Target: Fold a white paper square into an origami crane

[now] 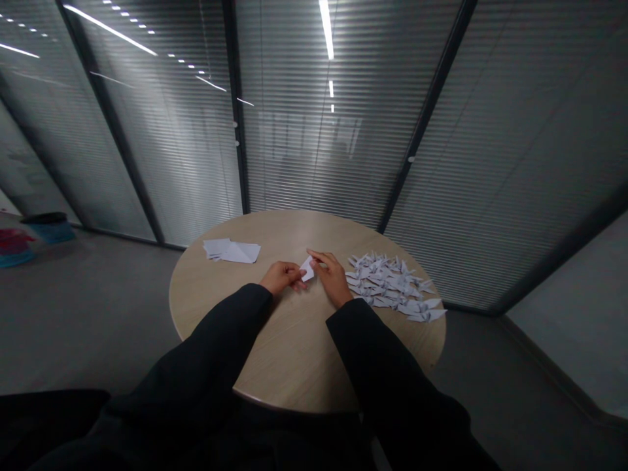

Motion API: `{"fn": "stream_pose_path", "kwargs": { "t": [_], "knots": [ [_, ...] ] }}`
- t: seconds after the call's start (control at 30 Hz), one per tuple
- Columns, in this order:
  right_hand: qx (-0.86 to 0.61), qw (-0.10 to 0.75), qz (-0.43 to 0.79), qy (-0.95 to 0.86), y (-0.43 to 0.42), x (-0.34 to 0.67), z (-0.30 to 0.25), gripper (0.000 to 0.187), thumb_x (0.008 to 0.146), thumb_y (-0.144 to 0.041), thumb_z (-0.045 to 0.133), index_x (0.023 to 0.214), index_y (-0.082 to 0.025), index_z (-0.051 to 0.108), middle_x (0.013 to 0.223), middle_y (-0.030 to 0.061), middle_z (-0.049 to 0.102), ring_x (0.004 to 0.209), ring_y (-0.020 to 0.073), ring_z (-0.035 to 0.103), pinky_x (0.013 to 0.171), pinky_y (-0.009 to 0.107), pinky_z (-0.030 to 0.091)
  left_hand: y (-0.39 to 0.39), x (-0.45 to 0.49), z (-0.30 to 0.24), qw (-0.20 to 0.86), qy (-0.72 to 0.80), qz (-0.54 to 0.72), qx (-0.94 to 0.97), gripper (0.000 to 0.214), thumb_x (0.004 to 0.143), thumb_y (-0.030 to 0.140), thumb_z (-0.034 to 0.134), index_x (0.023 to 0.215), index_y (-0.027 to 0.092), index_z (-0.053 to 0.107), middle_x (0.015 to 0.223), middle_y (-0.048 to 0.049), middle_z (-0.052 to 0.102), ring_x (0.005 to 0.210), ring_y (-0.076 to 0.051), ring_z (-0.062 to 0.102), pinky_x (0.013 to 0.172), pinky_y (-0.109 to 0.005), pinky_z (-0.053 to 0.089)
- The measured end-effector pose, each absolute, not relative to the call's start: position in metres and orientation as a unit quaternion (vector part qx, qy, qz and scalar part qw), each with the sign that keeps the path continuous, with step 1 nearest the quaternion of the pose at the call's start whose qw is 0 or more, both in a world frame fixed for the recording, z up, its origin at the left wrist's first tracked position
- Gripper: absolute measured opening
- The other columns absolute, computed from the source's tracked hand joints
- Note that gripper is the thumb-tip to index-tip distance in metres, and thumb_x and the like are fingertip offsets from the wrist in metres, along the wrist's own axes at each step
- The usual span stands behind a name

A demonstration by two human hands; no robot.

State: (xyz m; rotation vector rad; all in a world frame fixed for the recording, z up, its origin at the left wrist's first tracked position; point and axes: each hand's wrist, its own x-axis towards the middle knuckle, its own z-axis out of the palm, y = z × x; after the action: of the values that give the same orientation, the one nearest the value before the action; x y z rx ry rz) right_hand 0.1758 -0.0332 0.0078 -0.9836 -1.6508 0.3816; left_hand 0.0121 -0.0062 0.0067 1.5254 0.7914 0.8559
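Note:
Between my two hands is a small folded piece of white paper (307, 269), held above the middle of the round table. My left hand (283, 277) pinches its left side, fingers closed. On the other side my right hand (331, 276) grips the upper right edge with thumb and fingers. Part of the paper is hidden behind the fingers, so its exact folds cannot be made out. Just right of my right hand lies a pile of folded paper cranes (387, 281). Left of my left hand, farther back, rests a stack of white paper sheets (235, 251).
The round wooden table (294, 353) has its near edge close to my body. Behind it stands a glass partition with blinds (318, 163). Off to the far left on the floor are a blue bin (52, 230) and a red and blue tub (14, 245).

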Motion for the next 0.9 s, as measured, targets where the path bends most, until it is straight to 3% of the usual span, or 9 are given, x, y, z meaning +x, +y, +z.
{"fn": "stream_pose_path", "kwargs": {
  "t": [0.53, 0.9],
  "knots": [
    [-0.409, 0.554, 0.145, -0.71, -0.0296, 0.1755, 0.0038, 0.035, 0.085, -0.027, 0.05, 0.119, -0.026, 0.058, 0.104, 0.007, 0.056, 0.094, 0.0169, 0.055, 0.081, 0.032, 0.049, -0.0088, 0.0122, 0.0105, 0.57, 0.339, 0.375, 0.647, 0.023, 0.077, 0.029, 0.066, 0.072, 0.007, 0.061, 0.058, -0.0081, 0.067, 0.05, -0.012, 0.061, 0.05, -0.022, 0.047],
    [-0.412, 0.549, 0.158, -0.71, -0.0314, 0.1743, 0.0039, 0.037, 0.085, -0.027, 0.049, 0.122, -0.027, 0.056, 0.105, 0.0066, 0.055, 0.092, 0.0159, 0.055, 0.071, 0.028, 0.05, -0.0067, 0.0116, 0.0094, 0.571, 0.334, 0.377, 0.649, 0.026, 0.075, 0.031, 0.068, 0.071, 0.007, 0.06, 0.057, -0.0084, 0.067, 0.05, -0.012, 0.062, 0.051, -0.022, 0.048]
  ]
}}
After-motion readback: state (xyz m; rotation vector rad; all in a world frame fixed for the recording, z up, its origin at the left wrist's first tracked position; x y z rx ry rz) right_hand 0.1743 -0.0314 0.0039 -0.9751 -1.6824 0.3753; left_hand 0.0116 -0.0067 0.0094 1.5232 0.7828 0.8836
